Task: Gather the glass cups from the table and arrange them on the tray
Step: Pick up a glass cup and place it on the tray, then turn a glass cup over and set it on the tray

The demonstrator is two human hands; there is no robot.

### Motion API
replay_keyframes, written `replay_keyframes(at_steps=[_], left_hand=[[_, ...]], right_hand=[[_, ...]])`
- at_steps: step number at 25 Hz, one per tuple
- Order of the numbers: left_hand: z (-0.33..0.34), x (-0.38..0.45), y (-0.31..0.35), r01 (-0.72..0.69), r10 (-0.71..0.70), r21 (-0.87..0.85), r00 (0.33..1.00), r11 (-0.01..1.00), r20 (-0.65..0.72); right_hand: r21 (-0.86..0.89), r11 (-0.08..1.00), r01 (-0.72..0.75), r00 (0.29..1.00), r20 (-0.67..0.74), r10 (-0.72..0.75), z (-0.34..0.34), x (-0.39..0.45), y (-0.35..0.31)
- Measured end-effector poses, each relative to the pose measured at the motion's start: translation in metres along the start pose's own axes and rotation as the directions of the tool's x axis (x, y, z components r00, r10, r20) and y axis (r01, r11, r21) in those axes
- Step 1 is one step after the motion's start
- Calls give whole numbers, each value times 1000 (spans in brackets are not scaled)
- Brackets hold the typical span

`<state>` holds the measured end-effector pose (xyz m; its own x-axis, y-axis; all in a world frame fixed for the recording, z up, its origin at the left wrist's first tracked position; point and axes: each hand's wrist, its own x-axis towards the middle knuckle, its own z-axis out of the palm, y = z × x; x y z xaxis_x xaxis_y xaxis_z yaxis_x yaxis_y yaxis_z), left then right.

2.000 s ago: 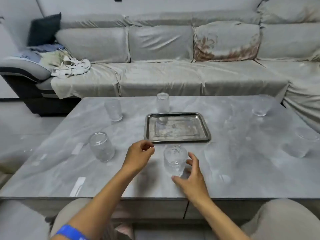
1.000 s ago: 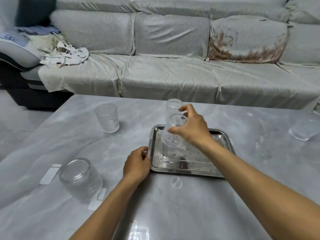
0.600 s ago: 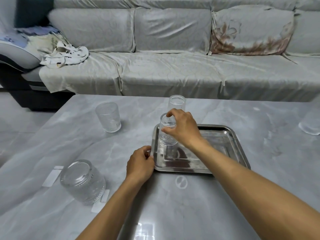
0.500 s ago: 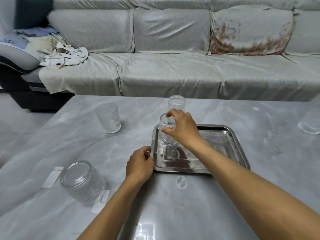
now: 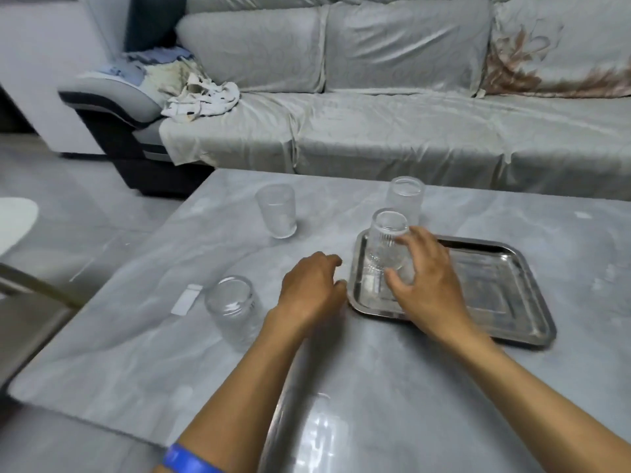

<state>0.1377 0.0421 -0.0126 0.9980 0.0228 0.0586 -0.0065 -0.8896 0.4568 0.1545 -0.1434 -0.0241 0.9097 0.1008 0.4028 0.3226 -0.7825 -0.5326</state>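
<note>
Ribbed glass cup [image 5: 387, 247] stands in the far-left corner of the tray [image 5: 488, 291], right hand [image 5: 426, 285] fingers spread loosely beside it (probably letting go), left hand [image 5: 312, 288] curled at tray's left edge, likely steadying, rim contact unclear.

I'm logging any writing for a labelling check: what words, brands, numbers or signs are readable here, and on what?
No text can be read anywhere.
Blue wristband: blurred, no legible marking.
White strip on the table: blank.
Cup on the tray: ribbing and reflections only, no label.
</note>
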Motion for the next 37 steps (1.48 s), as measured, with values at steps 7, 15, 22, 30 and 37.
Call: replay_keyframes(at_steps=[7, 15, 22, 30, 37], left_hand=[[-62, -58, -62, 393, -381, 153, 919, 907, -102], [-61, -64, -57, 287, -281, 7, 941, 958, -189], [-59, -66, -19, 103, -90, 28, 950, 994, -299], [-45, -65, 33, -108, 116, 42, 944, 993, -309], [-33, -51, 77, -366, 287, -270, 913, 891, -291]], right_hand=[[51, 997, 67, 979, 190, -75, -11, -70, -35], [167, 984, 67, 964, 244, -107, -27, -77, -56], [235, 972, -18, 968, 247, -41, -34, -75, -57], [349, 937, -32, 956, 284, -73, -42, -61, -61], [271, 961, 48, 999, -17, -45, -51, -40, -42]])
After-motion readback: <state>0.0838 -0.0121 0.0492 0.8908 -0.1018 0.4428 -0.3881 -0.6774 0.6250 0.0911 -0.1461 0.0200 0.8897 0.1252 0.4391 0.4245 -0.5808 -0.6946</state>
